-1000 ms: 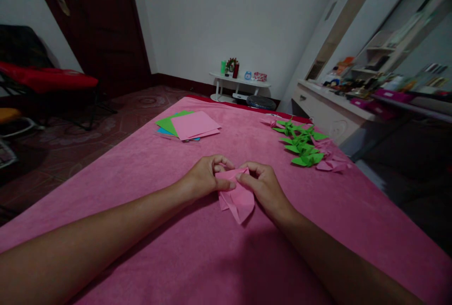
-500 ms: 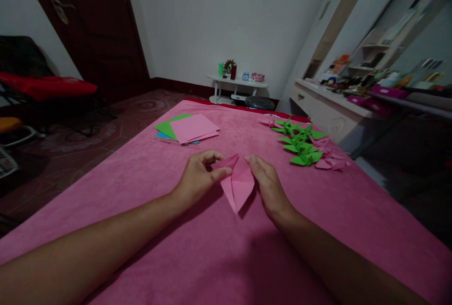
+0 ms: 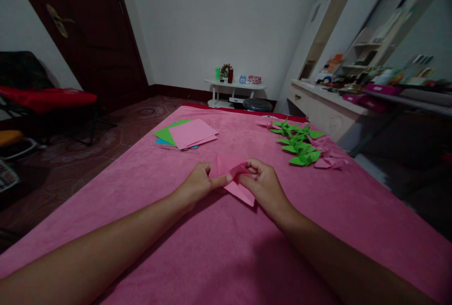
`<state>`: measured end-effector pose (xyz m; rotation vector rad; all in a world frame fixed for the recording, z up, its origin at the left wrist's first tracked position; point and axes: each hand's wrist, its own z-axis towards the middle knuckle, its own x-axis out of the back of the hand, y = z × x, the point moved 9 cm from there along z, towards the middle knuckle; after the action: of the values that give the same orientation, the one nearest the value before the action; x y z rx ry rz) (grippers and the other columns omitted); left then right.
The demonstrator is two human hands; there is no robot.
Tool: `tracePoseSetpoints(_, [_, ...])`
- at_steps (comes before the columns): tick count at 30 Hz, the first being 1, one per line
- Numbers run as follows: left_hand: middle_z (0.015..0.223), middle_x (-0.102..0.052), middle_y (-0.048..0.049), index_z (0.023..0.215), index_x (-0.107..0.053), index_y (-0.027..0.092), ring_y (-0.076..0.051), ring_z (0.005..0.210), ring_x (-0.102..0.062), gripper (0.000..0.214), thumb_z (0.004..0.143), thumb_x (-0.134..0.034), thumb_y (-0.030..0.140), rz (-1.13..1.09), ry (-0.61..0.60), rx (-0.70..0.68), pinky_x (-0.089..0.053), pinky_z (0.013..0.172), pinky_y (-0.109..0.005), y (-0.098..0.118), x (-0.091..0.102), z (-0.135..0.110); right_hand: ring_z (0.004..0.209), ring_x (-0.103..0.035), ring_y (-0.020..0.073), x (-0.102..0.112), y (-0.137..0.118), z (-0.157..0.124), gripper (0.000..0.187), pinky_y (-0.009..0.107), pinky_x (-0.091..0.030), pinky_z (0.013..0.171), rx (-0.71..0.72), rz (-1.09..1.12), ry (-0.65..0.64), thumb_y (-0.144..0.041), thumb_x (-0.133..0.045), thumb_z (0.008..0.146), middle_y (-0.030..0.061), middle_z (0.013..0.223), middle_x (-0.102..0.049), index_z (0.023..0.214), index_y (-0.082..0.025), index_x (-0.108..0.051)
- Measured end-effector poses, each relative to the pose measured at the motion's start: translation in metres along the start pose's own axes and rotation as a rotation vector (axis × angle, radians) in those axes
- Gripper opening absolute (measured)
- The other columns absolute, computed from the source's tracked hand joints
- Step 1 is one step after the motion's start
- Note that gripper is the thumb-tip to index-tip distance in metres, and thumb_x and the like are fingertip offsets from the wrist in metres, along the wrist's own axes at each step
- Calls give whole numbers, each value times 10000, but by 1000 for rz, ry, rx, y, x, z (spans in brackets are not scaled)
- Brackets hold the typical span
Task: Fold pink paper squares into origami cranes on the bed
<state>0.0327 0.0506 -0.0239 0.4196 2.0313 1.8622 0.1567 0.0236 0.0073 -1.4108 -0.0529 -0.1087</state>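
A partly folded piece of pink origami paper (image 3: 240, 193) is held between my two hands above the pink cloth (image 3: 176, 248). My left hand (image 3: 202, 180) pinches its left side, the thumb lying across the front near the middle. On the other side, my right hand (image 3: 263, 182) grips the right part with thumb and fingers, where a flap stands partly raised. One pointed end slants down to the lower right. The fingers behind the paper are partly hidden.
Beyond my left hand lies a stack of square paper, with pink sheets (image 3: 194, 133) over green (image 3: 165, 134) and blue ones. Several folded green cranes (image 3: 298, 142) and pink ones (image 3: 330, 159) sit at the right. A white stand (image 3: 235, 84) is by the wall.
The paper has turned, its lower point swinging right. My right hand has shifted from its right edge to pinch a flap near the middle. The view has tilted slightly up.
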Motion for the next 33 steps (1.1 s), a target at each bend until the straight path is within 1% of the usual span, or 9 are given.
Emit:
tracePoseSetpoints(4, [738,-663,-63,801,-673,74,-116,603,-584,353,594,-773,342,-70,-64,90,-485,630,-249,-9,-6,-1,546,-494,109,7,4,3,126,214,-374,498,0,-63,25,-254,-610,669,-32,598,-522,651,-172,-517])
tracePoseSetpoints(6, [736,-664,-66,794,-676,71,-115,601,-584,342,599,-770,337,-49,-74,75,-483,623,-243,-9,-7,-2,507,-434,97,10,7,4,187,208,-324,460,-15,-113,43,-296,-616,675,-44,549,-471,605,-176,-491])
tracePoseSetpoints(10, [621,-622,-25,708,-666,90,-91,510,-523,290,613,-754,349,62,-49,13,-436,510,-204,-6,-9,-2,487,-395,94,11,13,4,260,215,-289,443,-50,-167,62,-335,-630,658,-49,518,-426,544,-183,-452])
tracePoseSetpoints(12, [547,-573,2,647,-646,100,-75,457,-471,287,631,-734,373,101,-29,-21,-406,463,-194,-3,-9,-2,491,-403,95,7,12,3,246,217,-296,450,-43,-190,34,-330,-627,663,-48,529,-431,555,-182,-462])
tracePoseSetpoints(14, [515,-541,16,628,-633,105,-68,434,-441,301,644,-717,393,110,28,-43,-396,448,-193,-2,-4,0,522,-449,105,5,9,2,178,220,-335,478,-15,-205,24,-312,-628,668,-38,579,-482,648,-178,-512])
tracePoseSetpoints(17, [527,-543,15,652,-633,105,-76,442,-445,316,637,-710,411,106,159,-53,-398,448,-200,-1,10,2,582,-515,124,12,3,2,219,229,-393,532,31,-210,103,-285,-659,642,-26,663,-542,785,-192,-522])
tracePoseSetpoints(20, [514,-518,19,614,-612,102,-70,443,-415,329,633,-702,417,162,233,-94,-334,423,-182,2,20,4,570,-512,126,13,3,4,200,233,-399,529,29,-188,108,-274,-664,632,-29,629,-523,729,-193,-510])
tracePoseSetpoints(26, [515,-480,31,586,-574,107,-62,468,-384,305,634,-703,379,185,199,-144,-290,447,-179,2,18,5,554,-490,113,6,5,3,118,230,-393,515,62,-242,52,-231,-635,681,-25,642,-528,765,-182,-568])
tracePoseSetpoints(33, [482,-431,48,530,-531,120,-52,444,-339,305,584,-736,339,111,201,-129,-250,429,-184,-3,18,6,531,-479,111,-4,-5,-4,60,222,-382,490,137,-333,23,-220,-622,709,-25,612,-529,719,-195,-569])
